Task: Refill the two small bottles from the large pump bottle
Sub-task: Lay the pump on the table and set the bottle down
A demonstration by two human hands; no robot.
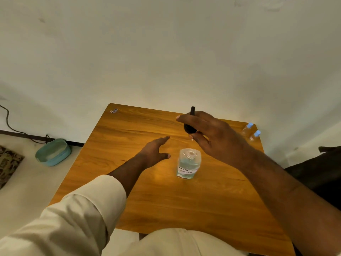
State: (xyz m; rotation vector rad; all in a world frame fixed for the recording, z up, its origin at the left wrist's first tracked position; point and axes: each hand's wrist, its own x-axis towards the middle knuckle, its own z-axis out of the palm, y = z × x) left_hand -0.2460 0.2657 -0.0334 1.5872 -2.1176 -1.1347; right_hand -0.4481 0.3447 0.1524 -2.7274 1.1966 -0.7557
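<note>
While the large bottle point(188, 163) stands upright near the middle of the wooden table point(129, 200), w/ its neck open and the pump taken off, the right hand point(212, 137) is held above and just behind it. This hand is closed on the black pump head point(189, 126): thumb and fingers wrap around the dark round part, the nozzle sticks up past the fingers, and a short piece of pale tube shows under the hand. The bottle is clear, approx. half full of a pale bluish liquid, and has a white label w/ handwriting I cannot read. The left hand point(155, 151) is to the left of the bottle, near it but not touching; fingers are stretched forward and spread from the thumb, so it is open and holds nothing. I cannot tell if the palm rests on the table or is a bit above. The two small bottles point(251, 131), clear w/ light blue caps, are at the far right corner of the table, side by side, well apart from both hands. On the floor at left is a teal tub point(53, 152).
</note>
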